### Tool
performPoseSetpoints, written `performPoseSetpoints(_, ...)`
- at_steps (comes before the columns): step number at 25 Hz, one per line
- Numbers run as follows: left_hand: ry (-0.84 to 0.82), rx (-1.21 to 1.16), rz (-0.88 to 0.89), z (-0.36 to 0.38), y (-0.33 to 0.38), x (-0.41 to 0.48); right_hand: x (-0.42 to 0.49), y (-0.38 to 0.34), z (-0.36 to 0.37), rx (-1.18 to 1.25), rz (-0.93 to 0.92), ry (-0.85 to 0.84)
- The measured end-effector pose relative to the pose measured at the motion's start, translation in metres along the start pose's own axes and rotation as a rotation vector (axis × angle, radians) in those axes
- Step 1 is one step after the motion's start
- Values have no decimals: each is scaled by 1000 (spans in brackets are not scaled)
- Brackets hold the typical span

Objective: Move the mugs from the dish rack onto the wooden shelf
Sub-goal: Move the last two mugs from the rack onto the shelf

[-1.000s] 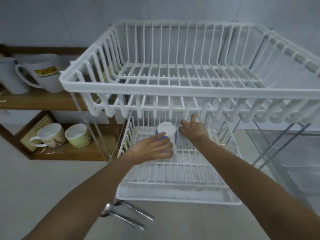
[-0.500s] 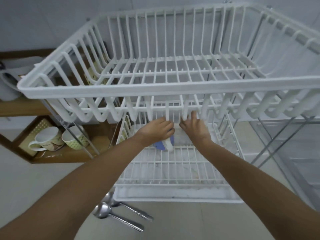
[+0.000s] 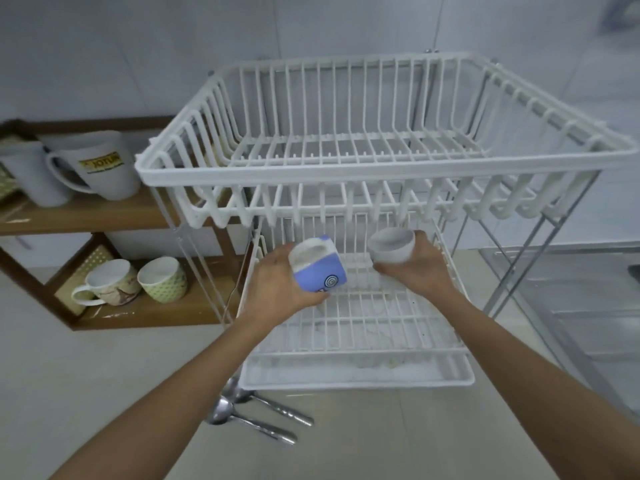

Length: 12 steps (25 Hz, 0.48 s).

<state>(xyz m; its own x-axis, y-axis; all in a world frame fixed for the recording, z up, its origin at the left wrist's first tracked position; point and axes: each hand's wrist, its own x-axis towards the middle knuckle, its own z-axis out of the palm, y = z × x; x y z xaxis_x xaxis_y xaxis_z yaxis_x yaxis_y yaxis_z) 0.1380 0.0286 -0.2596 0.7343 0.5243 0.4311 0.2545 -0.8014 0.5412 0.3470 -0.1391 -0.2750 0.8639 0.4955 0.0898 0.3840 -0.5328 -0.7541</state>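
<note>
Left hand point(image 3: 277, 289) fingers wrap the blue-and-white ceramic mug point(image 3: 317, 263), tilted; right hand point(image 3: 415, 268) fingers cup the plain white mug point(image 3: 391, 245). Both are over the white wire dish rack's point(image 3: 363, 320) lower tier. Brown wooden shelf point(image 3: 114, 211) lies left, nearer the left hand.

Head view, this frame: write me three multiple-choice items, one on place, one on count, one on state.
1. Where do the spoons lie?
A. upper rack tier
B. counter in front of the dish rack
C. wooden shelf
2. How many mugs stand on the shelf's lower level?
A. two
B. four
C. none
3. What is the left hand doing?
A. resting empty
B. holding the blue mug
C. gripping a spoon

Key: B, they rest by the drip tray; A, a floral and a green-dotted mug; B, its grip wraps the mug, while the right hand holds a white cup.
</note>
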Motion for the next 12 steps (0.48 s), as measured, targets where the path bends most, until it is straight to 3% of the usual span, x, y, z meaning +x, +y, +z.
performPoseSetpoints(5,79,-748,-323,-11,32,-83,-57,-1,4,638,-109,-159)
performPoseSetpoints(8,59,-1018,-418,-19,22,-137,-89,-3,11,809,-65,-301)
performPoseSetpoints(12,2,-1270,-562,-55,-14,-180,-129,-15,28,917,-12,-609)
